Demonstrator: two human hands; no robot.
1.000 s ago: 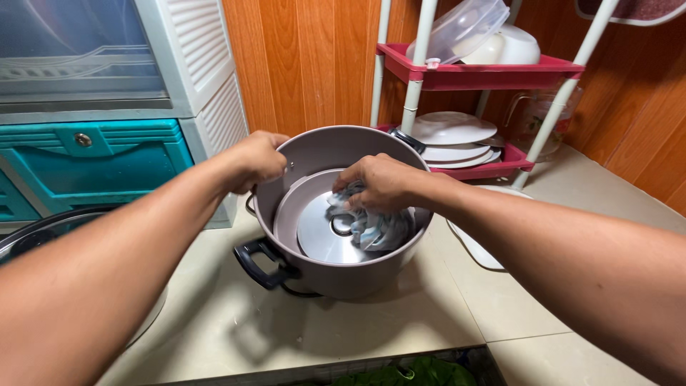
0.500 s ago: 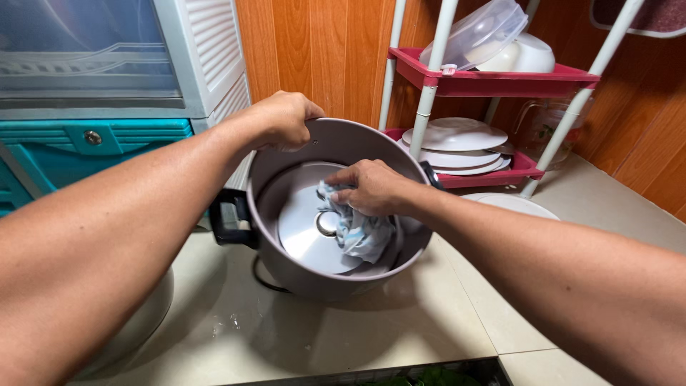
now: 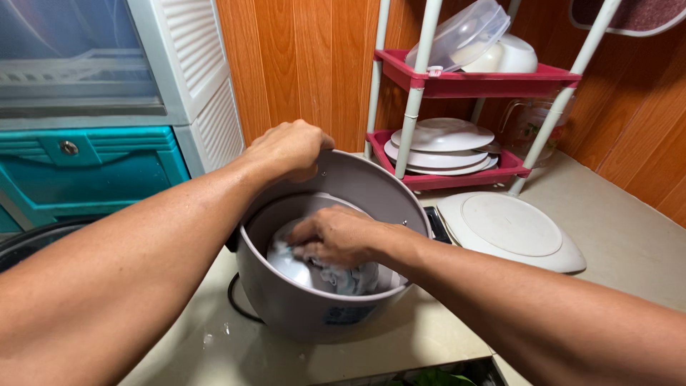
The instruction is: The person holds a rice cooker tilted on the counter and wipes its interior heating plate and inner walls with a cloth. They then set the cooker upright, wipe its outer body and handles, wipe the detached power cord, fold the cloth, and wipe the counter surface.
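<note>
The round grey metal pot (image 3: 321, 300) stands tilted on the pale stone table (image 3: 443, 336). Inside, the right hand (image 3: 336, 236) presses a wet bluish cloth (image 3: 343, 275). The left hand (image 3: 286, 150) grips the rim at 11 o'clock. At 2 o'clock lies a flat white plastic lid (image 3: 511, 229), behind it a red plastic rack (image 3: 457, 175) with white plates (image 3: 443, 139).

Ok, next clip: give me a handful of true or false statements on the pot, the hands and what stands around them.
1. The left hand holds the far rim of the grey pot. True.
2. The right hand presses a cloth inside the pot. True.
3. The pot stands upright and level. False: it is tipped, its opening turned toward the camera.
4. The red rack holds only empty shelves. False: white plates lie stacked on the lower shelf, a bowl and a clear lid on the upper.
5. A white lid lies flat on the counter right of the pot. True.
</note>
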